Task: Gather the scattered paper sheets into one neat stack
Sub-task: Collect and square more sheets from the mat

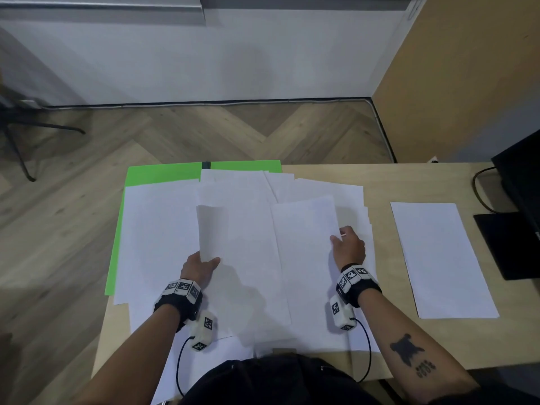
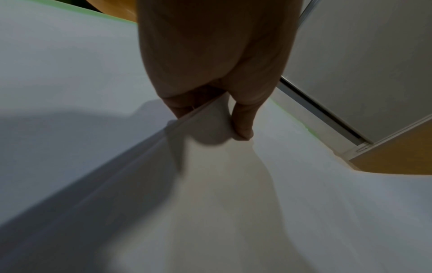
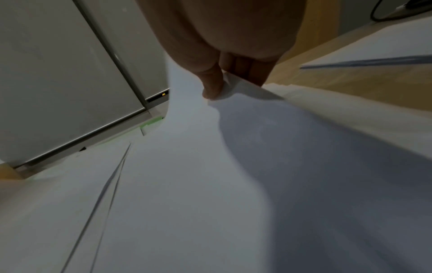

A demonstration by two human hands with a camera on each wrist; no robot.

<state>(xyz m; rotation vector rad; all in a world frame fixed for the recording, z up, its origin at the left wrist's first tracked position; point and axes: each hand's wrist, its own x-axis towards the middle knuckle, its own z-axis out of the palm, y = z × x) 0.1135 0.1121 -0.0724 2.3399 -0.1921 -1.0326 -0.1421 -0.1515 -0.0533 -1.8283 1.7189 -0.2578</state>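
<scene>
The scattered sheets [image 1: 242,244] are lying fanned across the middle of the surface [image 1: 415,182], overlapping one another on top of a green mat [image 1: 163,173]; their long axes are mostly running away from you, none of them squared to its neighbour. One lone sheet [image 1: 441,258] is sitting well apart on your right side, long axis also pointing away from you, touching none of the rest; that is the relation your coming move looks to be turning on, and your right hand [image 1: 349,247] is clearly the nearer one.

Your left hand [image 1: 200,268] is pinching the near edge of a curling sheet [image 1: 210,232], thumb on top, fingers underneath, the paper lifting and bowing upward from the pile; the left wrist view is showing that same pinch. Your right hand is gripping the right edge of a raised sheet [image 1: 304,229], thumb pressing over the top; so both grips are closed on paper, neither is free.

Most of the gathering seems to be lying ahead of you; a black monitor base [image 1: 505,244] is standing just beyond the lone sheet.
</scene>
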